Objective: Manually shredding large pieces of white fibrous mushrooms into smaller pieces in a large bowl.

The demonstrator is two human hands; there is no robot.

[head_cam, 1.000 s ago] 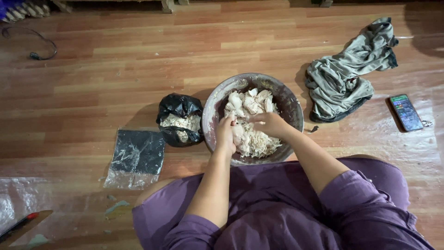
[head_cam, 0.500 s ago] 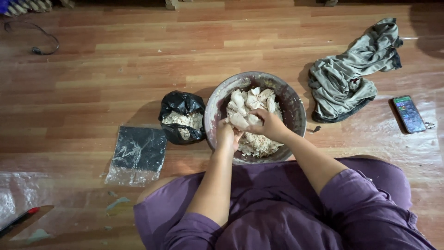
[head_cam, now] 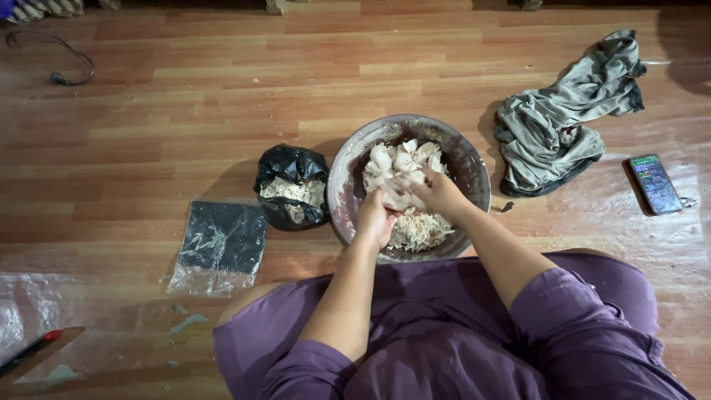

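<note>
A round metal bowl (head_cam: 348, 167) sits on the wooden floor in front of my lap, filled with pale chunks and shreds of cooked meat (head_cam: 404, 159). Both hands are inside the bowl. My left hand (head_cam: 375, 217) and my right hand (head_cam: 438, 191) together grip one pale chunk of meat (head_cam: 398, 197) between their fingers above the shredded pile (head_cam: 418, 230).
A black plastic bag (head_cam: 291, 164) holding pale scraps stands left of the bowl. A flat clear bag (head_cam: 219, 247) lies further left. A crumpled grey cloth (head_cam: 559, 122) and a phone (head_cam: 655, 184) lie to the right. A cable (head_cam: 55, 70) is at far left, a red-tipped pen (head_cam: 29, 352) at bottom left.
Both hands have closed in on one chunk in the middle of the bowl and shifted slightly toward me. The view has drifted a little.
</note>
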